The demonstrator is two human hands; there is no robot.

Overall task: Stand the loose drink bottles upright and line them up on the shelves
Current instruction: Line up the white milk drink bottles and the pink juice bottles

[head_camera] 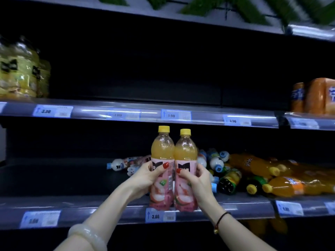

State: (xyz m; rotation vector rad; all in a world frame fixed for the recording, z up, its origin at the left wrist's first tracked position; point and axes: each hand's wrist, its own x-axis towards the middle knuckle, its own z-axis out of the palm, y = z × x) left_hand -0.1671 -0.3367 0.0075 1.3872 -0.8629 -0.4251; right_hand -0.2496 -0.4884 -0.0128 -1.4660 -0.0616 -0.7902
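Note:
Two upright juice bottles with yellow caps and pink labels stand side by side at the front of the lower shelf point(76, 205). My left hand point(148, 176) grips the left pink-label bottle point(162, 151). My right hand point(196, 180) grips the right pink-label bottle point(185, 153). Behind and to the right lies a heap of loose bottles: small white bottles with blue caps point(117, 165), green-label bottles point(230, 182) and orange soda bottles point(253, 165), all on their sides.
The middle shelf point(145, 113) above carries price tags along its edge. Yellow drink packs point(21, 73) stand at its far left and orange soda packs point(315, 96) at its far right. More orange bottles point(262, 227) show dimly on the shelf below.

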